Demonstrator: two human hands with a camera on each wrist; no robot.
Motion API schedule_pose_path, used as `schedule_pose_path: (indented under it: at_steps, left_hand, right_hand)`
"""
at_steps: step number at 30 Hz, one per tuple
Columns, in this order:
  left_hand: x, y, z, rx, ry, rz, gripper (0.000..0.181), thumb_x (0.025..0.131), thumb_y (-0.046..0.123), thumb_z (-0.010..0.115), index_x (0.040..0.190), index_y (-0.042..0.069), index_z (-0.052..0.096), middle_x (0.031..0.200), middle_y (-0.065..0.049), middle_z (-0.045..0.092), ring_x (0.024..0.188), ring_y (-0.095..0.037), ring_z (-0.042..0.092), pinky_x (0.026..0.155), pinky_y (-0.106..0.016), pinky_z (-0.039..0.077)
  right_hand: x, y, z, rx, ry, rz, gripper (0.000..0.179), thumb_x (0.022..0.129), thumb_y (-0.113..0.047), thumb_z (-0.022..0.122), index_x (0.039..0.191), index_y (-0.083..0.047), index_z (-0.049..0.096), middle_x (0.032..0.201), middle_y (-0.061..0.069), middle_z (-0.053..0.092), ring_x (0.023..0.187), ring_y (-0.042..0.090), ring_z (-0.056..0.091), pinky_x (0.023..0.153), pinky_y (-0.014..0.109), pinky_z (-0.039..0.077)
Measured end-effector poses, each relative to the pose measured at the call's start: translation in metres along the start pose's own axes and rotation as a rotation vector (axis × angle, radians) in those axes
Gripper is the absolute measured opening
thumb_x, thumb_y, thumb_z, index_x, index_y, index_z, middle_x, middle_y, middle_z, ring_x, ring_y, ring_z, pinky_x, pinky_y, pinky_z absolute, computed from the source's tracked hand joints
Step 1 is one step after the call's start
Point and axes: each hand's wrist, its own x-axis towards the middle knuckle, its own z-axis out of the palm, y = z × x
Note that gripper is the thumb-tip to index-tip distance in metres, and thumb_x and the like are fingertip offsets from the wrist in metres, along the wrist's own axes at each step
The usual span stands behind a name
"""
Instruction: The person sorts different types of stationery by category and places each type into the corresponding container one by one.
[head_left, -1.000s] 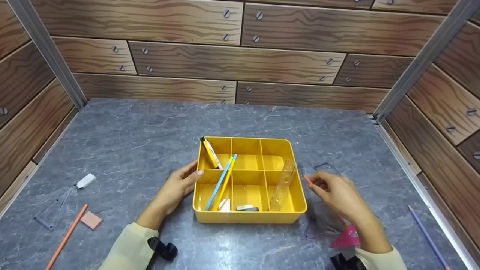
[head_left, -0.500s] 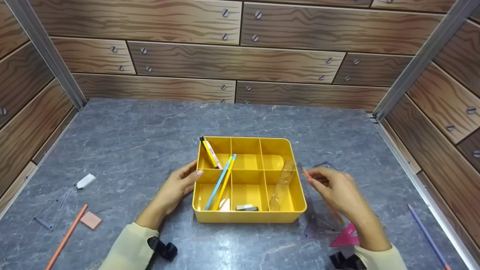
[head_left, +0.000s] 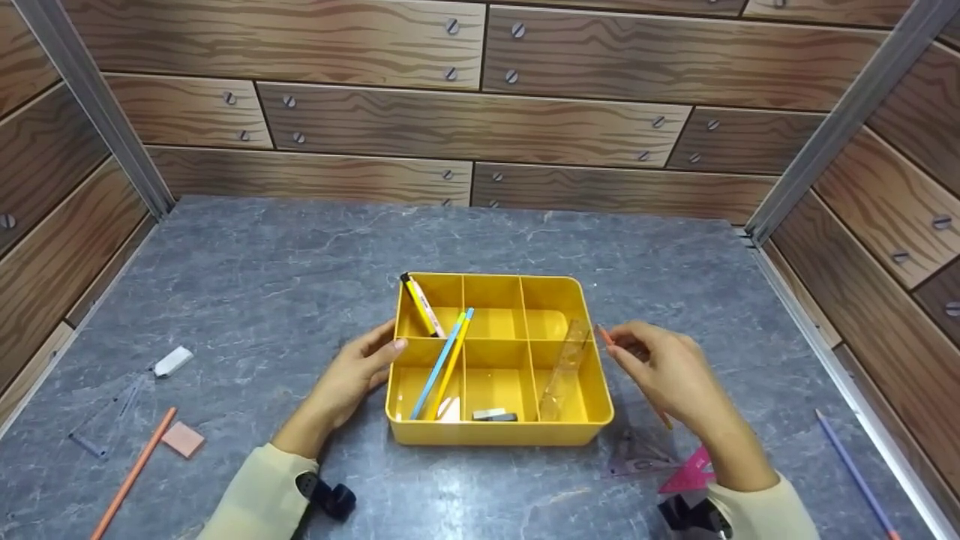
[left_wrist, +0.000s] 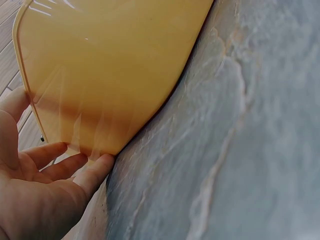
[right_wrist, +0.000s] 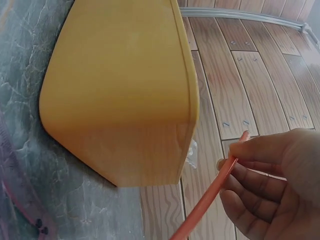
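A yellow six-compartment organizer box (head_left: 502, 433) sits mid-table. At its left side my left hand (head_left: 349, 379) holds the wall, thumb over the rim and fingertips against the outside in the left wrist view. Just beyond the right wall, my right hand (head_left: 664, 367) pinches an orange pencil (right_wrist: 206, 200) between thumb and fingers, near one end. That pencil slants beneath the palm, partly hidden in the head view. Inside the box are a blue pencil (head_left: 435, 367), a yellow pencil (head_left: 452, 367), a clear ruler (head_left: 564, 371), two markers (head_left: 424, 306) and small erasers (head_left: 493, 415).
A pink set square (head_left: 686, 474) and a clear purplish protractor-like piece (head_left: 637, 454) lie below my right hand. A purple pencil (head_left: 855, 472) is far right. At left lie an orange pencil (head_left: 135, 472), a pink eraser (head_left: 182, 439), a white eraser (head_left: 172, 361) and a clear set square (head_left: 105, 420).
My right hand has moved slightly up and left with the orange pencil, closer to the box's right wall. The left hand and box stay in place.
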Motion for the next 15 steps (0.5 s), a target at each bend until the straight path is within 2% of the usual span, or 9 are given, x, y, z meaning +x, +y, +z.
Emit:
schedule_pose_path:
  at_steps: [9,15]
  left_hand:
    - [0.0006,0.0001,-0.0007,0.009,-0.015,0.001,0.07,0.096,0.028,0.065,0.152,0.004,0.032,0.154,-0.018,0.032,0.132,-0.03,0.045,0.105,-0.042,0.043]
    - [0.001,0.0002,-0.0005,0.006,-0.018,-0.001,0.069,0.097,0.028,0.064,0.152,0.003,0.031,0.154,-0.019,0.032,0.132,-0.03,0.045,0.105,-0.04,0.043]
  right_hand:
    - [0.0013,-0.0046,-0.0026,0.037,0.073,-0.065,0.011,0.092,-0.012,0.069,0.103,-0.009,0.071,0.093,-0.001,0.071,0.079,0.014,0.066,0.073,0.04,0.058]
    - [0.0006,-0.0033,-0.0015,0.049,0.09,-0.072,0.007,0.092,-0.009,0.069,0.099,-0.008,0.069,0.09,0.0,0.07,0.078,0.014,0.066,0.072,0.038,0.058]
